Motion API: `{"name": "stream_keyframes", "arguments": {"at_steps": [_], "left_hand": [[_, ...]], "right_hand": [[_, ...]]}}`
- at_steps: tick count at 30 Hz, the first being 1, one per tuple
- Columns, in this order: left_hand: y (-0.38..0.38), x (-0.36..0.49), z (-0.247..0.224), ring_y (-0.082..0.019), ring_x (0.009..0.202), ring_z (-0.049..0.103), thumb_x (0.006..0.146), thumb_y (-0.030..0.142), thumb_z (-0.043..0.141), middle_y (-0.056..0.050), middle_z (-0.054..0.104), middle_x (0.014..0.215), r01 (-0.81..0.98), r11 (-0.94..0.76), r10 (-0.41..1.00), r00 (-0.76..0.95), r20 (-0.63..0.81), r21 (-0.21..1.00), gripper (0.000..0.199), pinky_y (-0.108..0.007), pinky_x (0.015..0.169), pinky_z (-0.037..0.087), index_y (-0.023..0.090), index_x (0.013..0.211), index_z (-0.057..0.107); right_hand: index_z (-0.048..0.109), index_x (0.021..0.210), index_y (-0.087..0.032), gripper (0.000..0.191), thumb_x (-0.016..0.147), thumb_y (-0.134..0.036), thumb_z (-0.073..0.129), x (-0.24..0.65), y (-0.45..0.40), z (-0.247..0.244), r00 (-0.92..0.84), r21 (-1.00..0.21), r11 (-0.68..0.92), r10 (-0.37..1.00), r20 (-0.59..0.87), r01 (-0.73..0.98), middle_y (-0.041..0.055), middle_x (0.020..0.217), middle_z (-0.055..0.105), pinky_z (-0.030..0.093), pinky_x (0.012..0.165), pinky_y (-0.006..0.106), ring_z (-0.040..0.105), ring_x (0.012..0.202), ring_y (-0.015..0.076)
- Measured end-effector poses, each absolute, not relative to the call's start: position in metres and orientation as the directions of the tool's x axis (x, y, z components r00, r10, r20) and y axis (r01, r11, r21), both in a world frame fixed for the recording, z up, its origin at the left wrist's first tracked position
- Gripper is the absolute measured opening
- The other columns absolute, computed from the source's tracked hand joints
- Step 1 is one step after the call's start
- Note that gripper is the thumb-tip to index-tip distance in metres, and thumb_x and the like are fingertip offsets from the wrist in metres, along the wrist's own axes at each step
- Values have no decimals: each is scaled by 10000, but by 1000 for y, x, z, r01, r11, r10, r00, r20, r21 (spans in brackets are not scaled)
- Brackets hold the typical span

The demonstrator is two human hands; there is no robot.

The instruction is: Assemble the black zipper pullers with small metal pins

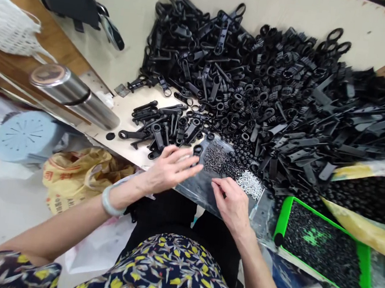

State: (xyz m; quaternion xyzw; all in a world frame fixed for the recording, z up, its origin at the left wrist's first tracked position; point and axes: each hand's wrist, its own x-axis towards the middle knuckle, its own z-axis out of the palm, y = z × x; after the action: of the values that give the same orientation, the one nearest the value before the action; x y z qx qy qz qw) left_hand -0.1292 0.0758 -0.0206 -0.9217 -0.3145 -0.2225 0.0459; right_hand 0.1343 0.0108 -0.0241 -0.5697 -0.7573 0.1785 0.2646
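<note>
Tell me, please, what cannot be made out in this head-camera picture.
In the head view:
1. Right bare hand: anything it pinches is too small to tell.
2. Left bare hand: palm hidden by the hand's back.
3. White mesh fabric: cut off by the left edge.
4. Yellow plastic bag with reddish lettering: print broken by folds.

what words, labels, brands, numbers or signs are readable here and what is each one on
"司": large red character on the yellow bag; the one beside it is creased, so I can't read it surely.
"中国": apparently, in smaller print lower on the same bag; the rest of that print is too blurred.
Steel flask: any marking on its top is too blurred to read.
No numbers or brand names can be made out.
</note>
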Motion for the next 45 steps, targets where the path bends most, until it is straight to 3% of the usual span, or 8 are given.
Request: {"name": "stream_keyframes", "arguments": {"at_steps": [5,11,16,22,27,33,37,45], "left_hand": [[34,-128,-38,-245,1309,606,1008,111,546,-35,715,1385,578,-800,596,733,329,161,425,-477,1124,361,327,1357,655],[24,-118,-35,-252,1249,644,978,151,618,-39,755,1312,665,-701,698,564,441,257,323,-485,1067,395,299,1247,716],[19,-117,-27,-224,1102,682,969,150,637,-25,804,1148,722,-593,782,411,468,357,239,-448,988,452,294,1116,759],[19,-106,-19,-207,998,662,988,163,639,-16,808,1033,704,-556,804,321,500,442,172,-414,916,479,251,1090,747],[19,-91,-11,-184,912,642,1013,187,607,-19,794,979,680,-525,837,303,456,512,168,-391,841,470,243,1098,740],[37,-63,-11,-236,995,608,1026,249,574,-48,748,999,784,-531,835,419,356,322,169,-468,862,389,252,1006,742],[55,-47,-15,-270,1004,565,1007,234,581,-70,695,980,804,-558,820,496,287,207,175,-483,845,371,229,885,707],[67,-29,-19,-317,1012,539,990,265,610,-111,646,961,832,-541,834,512,206,123,207,-491,788,370,192,801,653]], "right_hand": [[717,1070,-250,236,1085,-336,497,151,6,-32,-129,-449,209,971,203,869,30,981,731,486,805,306,691,886,183],[687,974,-227,262,1060,-423,536,140,27,-42,-71,-267,140,965,252,953,42,897,707,424,679,328,658,782,201],[678,989,-235,258,1068,-383,482,144,28,-41,-83,-331,153,973,214,931,41,920,708,424,665,321,636,724,181],[681,947,-246,229,1054,-361,514,147,29,-32,-102,-325,149,982,157,934,24,886,689,408,642,320,638,736,182],[686,1004,-249,220,1071,-342,498,140,20,-30,-182,-442,235,970,160,866,31,916,700,468,723,317,664,812,187],[705,1104,-253,243,1088,-305,467,141,8,-41,-155,-407,234,963,219,883,50,1008,717,505,776,316,689,907,196],[711,1102,-257,246,1085,-299,470,144,7,-41,-143,-478,222,970,196,850,45,996,712,520,787,310,691,898,189],[707,1112,-255,245,1077,-312,471,154,1,-35,-36,-592,155,977,208,791,46,980,718,525,787,320,673,828,184]]}}
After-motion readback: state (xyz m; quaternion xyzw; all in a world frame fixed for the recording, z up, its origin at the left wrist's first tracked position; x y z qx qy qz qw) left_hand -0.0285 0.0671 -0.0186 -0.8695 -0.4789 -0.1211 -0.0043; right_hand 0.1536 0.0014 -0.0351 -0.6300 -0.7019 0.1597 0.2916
